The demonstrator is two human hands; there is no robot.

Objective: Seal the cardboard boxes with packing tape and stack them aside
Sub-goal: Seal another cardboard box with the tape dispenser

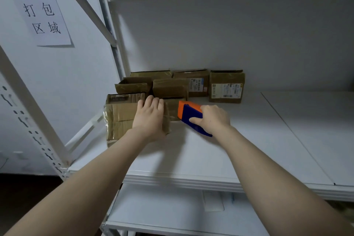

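Note:
A brown cardboard box with clear tape on it sits at the left end of the white shelf. My left hand lies on the box's top, fingers curled over its far edge. My right hand grips a blue and orange tape dispenser, whose orange end sits against the box's right side. Several more cardboard boxes stand behind it, two with printed labels, one apart at the right.
A grey metal rack upright and diagonal brace frame the shelf's left side. A paper sign hangs on the left wall. A lower shelf shows beneath. The shelf's back panel rises behind the boxes.

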